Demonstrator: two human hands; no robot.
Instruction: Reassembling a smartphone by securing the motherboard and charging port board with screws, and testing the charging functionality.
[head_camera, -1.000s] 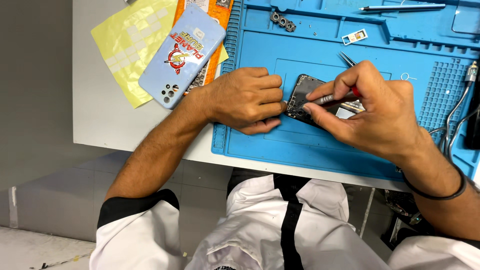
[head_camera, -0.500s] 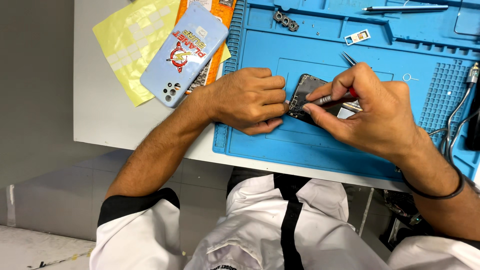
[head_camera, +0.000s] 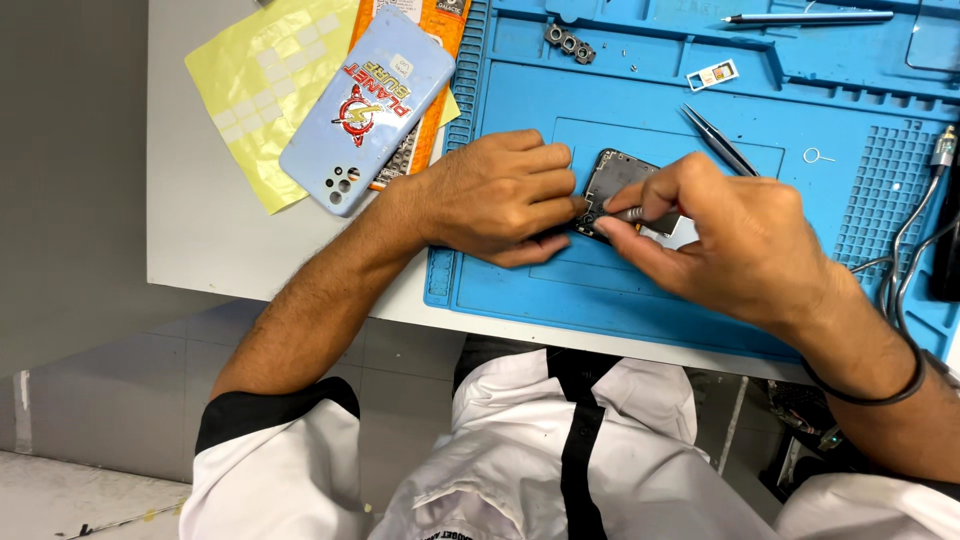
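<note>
At the far left of the tabletop (head_camera: 200, 250), a yellow sticker sheet (head_camera: 265, 90) and a light blue phone case (head_camera: 370, 105) are lying apart from your work. Your left hand (head_camera: 495, 195) is pressing down on the blue repair mat (head_camera: 640, 290), its fingers (head_camera: 545, 185) curled against the edge of the opened phone (head_camera: 615, 175) to brace it. Your right hand (head_camera: 725, 240) is pinching a slim tool (head_camera: 640, 213), which is now tipping lower into the phone's near corner than half a second ago, so the prying looks under way. Tweezers (head_camera: 720, 140) are lying just beyond.
</note>
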